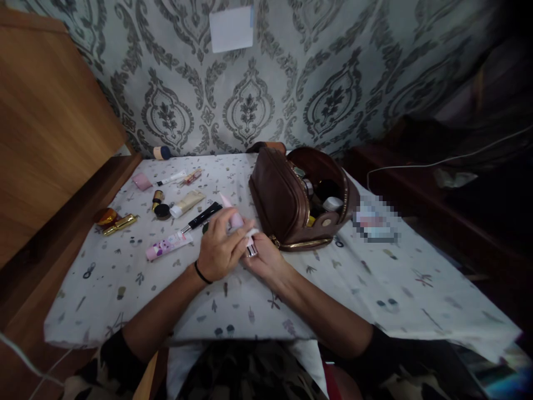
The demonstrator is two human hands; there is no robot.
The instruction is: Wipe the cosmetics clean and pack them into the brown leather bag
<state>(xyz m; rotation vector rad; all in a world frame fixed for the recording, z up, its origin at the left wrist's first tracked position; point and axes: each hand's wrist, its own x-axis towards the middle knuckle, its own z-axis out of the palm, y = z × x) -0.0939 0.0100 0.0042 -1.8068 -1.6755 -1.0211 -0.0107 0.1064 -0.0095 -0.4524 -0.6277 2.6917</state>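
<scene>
A pink cosmetic tube [236, 220] with a shiny silver end lies between my two hands, its flat tip pointing away from me. My left hand [217, 247], a black band at its wrist, is closed over the tube with fingers bent across it. From below and the right, my right hand [265, 256] grips the silver end. Something white, perhaps a wipe, shows between the fingers; its kind is unclear. Just right of my hands stands a brown toiletry bag [272, 189], unzipped, with several cosmetics inside. A black tube [204, 215] lies left of my left hand.
On the patterned tablecloth [183, 311] lie a purple-white tube [169, 245], a beige tube [187, 204], a gold lipstick [120, 224], an amber jar [105, 216] and a pink item [142, 181]. A blurred-out packet [376, 219] is right of the bag. A wooden cabinet [54, 100] rises at left.
</scene>
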